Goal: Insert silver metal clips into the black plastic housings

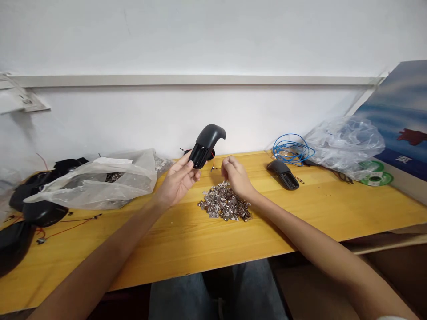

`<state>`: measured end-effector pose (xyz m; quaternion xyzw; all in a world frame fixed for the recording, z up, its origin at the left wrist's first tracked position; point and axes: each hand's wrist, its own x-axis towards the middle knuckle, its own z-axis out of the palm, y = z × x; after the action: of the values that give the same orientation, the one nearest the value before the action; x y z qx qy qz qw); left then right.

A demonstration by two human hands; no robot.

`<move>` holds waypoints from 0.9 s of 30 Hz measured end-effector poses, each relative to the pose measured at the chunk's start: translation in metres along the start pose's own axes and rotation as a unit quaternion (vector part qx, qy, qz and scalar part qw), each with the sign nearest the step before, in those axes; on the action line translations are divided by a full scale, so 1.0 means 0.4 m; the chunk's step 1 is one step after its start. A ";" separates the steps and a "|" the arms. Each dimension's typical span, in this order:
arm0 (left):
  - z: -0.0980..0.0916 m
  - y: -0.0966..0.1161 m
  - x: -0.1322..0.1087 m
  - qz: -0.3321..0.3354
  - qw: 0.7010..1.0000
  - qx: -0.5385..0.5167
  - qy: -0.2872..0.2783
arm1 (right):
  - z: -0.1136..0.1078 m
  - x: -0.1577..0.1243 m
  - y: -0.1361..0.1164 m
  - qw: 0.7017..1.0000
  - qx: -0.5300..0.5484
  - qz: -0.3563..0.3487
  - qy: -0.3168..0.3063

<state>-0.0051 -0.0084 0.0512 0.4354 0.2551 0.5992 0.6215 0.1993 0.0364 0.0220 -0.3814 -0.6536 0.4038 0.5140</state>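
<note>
My left hand [178, 180] grips a black curved plastic housing [209, 138] by its lower end, tilted up above the table. An open slotted compartment shows on the housing's near side. Thin red and black wires hang behind it, toward my right hand [235, 175]. The right hand's fingers are curled together beside the housing; what they pinch, if anything, is hidden. Under and beside that hand lies a heap of small shiny metal pieces [224, 204] on the wooden table [187, 244].
Another black housing [283, 174] lies to the right, near a blue cable coil [292, 149], clear plastic bags [343, 138] and a green spool [376, 178]. At left are an open plastic bag [96, 189] and several black housings [45, 214] with wires. A white wall [133, 115] bounds the back.
</note>
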 end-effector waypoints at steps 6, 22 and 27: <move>-0.005 0.017 -0.004 -0.045 0.998 0.044 -0.003 | -0.025 0.036 0.005 0.983 0.157 0.095 0.010; 0.025 -0.033 -0.018 -0.180 0.956 0.229 -0.012 | 0.009 -0.005 -0.056 0.952 -0.017 0.141 -0.272; 0.018 -0.041 -0.016 -0.185 0.953 0.235 -0.040 | 0.010 -0.009 -0.060 0.947 -0.010 0.151 -0.282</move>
<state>0.0086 -0.0146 0.0395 0.5383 0.4398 0.3784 0.6113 0.1940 0.0234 0.0420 -0.3513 -0.7106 0.5615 0.2377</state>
